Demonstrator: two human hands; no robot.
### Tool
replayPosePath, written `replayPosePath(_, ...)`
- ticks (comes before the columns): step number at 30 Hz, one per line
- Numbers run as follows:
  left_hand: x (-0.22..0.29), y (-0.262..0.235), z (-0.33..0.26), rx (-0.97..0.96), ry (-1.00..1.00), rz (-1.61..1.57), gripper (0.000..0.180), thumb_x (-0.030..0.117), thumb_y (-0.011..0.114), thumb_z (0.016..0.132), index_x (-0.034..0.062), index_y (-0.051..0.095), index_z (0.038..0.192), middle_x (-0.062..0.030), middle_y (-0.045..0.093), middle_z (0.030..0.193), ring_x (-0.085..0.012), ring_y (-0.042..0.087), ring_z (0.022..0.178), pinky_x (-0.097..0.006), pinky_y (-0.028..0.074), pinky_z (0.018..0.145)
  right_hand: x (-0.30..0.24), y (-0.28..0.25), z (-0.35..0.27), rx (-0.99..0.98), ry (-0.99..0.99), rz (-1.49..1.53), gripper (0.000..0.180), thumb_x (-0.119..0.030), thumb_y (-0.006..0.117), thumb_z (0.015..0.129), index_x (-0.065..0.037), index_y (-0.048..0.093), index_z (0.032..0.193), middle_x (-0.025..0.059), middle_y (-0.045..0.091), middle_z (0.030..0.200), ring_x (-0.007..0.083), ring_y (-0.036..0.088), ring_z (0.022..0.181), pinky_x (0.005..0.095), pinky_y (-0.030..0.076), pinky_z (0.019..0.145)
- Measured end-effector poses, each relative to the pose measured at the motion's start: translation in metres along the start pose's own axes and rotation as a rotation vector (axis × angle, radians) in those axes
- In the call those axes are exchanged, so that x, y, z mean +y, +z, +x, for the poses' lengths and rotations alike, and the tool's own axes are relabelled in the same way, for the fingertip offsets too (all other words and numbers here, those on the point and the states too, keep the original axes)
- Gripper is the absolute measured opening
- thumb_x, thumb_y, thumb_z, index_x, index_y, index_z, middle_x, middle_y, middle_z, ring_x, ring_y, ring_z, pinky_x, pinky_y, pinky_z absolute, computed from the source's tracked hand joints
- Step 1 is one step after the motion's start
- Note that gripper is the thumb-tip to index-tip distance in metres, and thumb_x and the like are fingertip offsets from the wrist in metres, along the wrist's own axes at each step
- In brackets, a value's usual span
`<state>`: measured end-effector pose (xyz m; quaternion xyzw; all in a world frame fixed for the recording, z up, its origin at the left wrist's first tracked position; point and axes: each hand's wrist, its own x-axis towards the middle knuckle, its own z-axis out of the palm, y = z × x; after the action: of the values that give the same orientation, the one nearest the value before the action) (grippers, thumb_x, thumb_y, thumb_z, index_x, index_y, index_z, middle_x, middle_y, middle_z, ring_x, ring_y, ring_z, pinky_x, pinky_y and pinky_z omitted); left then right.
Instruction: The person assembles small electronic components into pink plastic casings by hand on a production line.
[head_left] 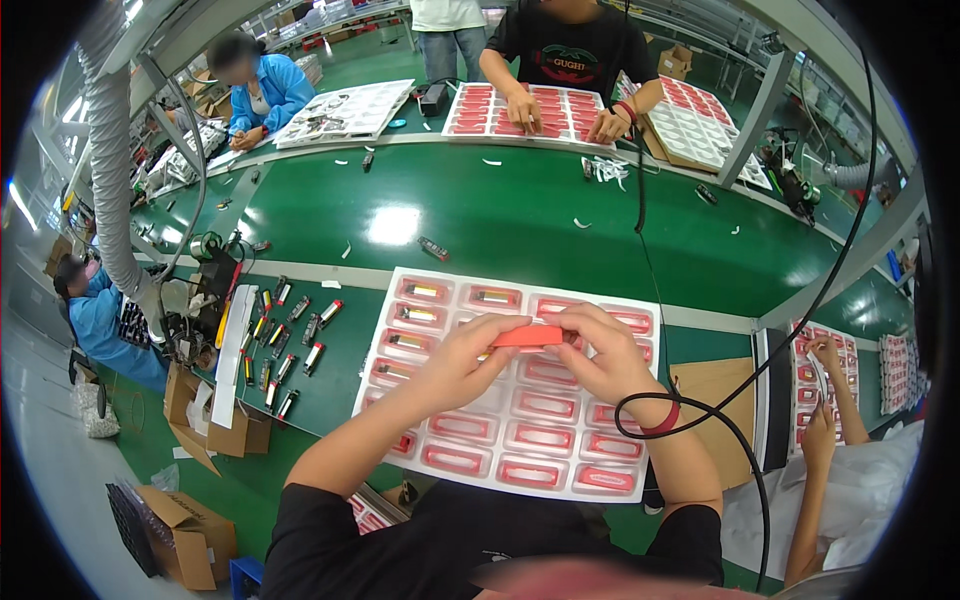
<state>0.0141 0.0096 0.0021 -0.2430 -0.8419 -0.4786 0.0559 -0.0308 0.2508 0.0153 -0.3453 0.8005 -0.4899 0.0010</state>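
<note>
Hands meet over a white blister tray, and between them is a small flat red piece, held level. The left hand has its fingers curled closed around the left end of the red piece, with the thumb below and the other fingers on top. The right hand pinches the right end in the same way, fingers bent and closed on it, so the piece is gripped from both sides and does not touch the tray. Directly under the fingers lie the pockets of the tray; those nearer to the person than the fingertips have red inserts, and the pockets beyond the fingertips and to their left hold small devices with a dark and yellow body. A red band is on the right wrist, and a black cable loops just beside it. Far to the left of the left fingers, loose small devices lie in rows on the green table. Beyond the fingertips, across the table, another person's hands rest on a similar tray.
</note>
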Motion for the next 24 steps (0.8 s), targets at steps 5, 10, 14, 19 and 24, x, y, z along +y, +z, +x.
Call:
replayPosePath(5,-0.007,0.001,0.002,0.155,0.098,0.093,0.040,-0.002,0.062,0.090,0.0012,0.060,0.130,-0.0203,0.064,0.120,-0.0363,0.063,0.112,-0.043,0.051,0.095,0.011,0.026,0.005,0.221,-0.326,-0.269,0.034,0.004,0.069,0.081,0.000,0.064,0.115,0.0203,0.065,0.110,0.0390,0.065,0.100,0.0425,0.056,0.085)
replayPosePath(10,0.003,-0.013,0.005,0.264,0.217,0.177,0.037,-0.006,0.062,0.086,0.0008,0.065,0.122,-0.0199,0.065,0.122,-0.0360,0.066,0.109,-0.041,0.054,0.093,0.010,0.032,0.012,0.213,-0.377,-0.216,0.036,0.004,0.071,0.080,0.001,0.064,0.115,0.0203,0.065,0.109,0.0377,0.067,0.095,0.0409,0.057,0.079)
replayPosePath(14,-0.022,-0.011,-0.009,0.065,-0.058,0.092,0.040,-0.002,0.067,0.086,0.0039,0.066,0.125,-0.0168,0.066,0.128,-0.0316,0.064,0.119,-0.040,0.052,0.099,0.007,0.048,0.011,0.192,-0.230,-0.215,0.028,-0.001,0.069,0.085,0.000,0.063,0.112,0.0197,0.068,0.103,0.0355,0.069,0.090,0.0400,0.057,0.075)
replayPosePath(19,-0.098,-0.076,0.041,0.078,-0.080,0.003,0.032,0.011,0.062,0.097,0.0052,0.066,0.128,-0.0094,0.069,0.124,-0.0200,0.064,0.109,-0.038,0.050,0.097,0.001,0.061,0.003,-0.186,0.190,-0.017,0.017,-0.013,0.064,0.094,-0.001,0.063,0.105,0.0138,0.070,0.081,0.0321,0.067,0.064,0.0404,0.054,0.061)
replayPosePath(24,-0.227,-0.099,0.097,-0.019,-0.110,0.650,0.038,0.006,0.061,0.086,0.0150,0.072,0.121,-0.0121,0.067,0.125,-0.0334,0.063,0.115,-0.042,0.053,0.097,0.009,0.092,0.009,-0.192,-0.252,-0.486,0.013,-0.015,0.066,0.089,-0.004,0.064,0.084,0.0096,0.063,0.074,0.0287,0.064,0.073,0.0427,0.049,0.069)
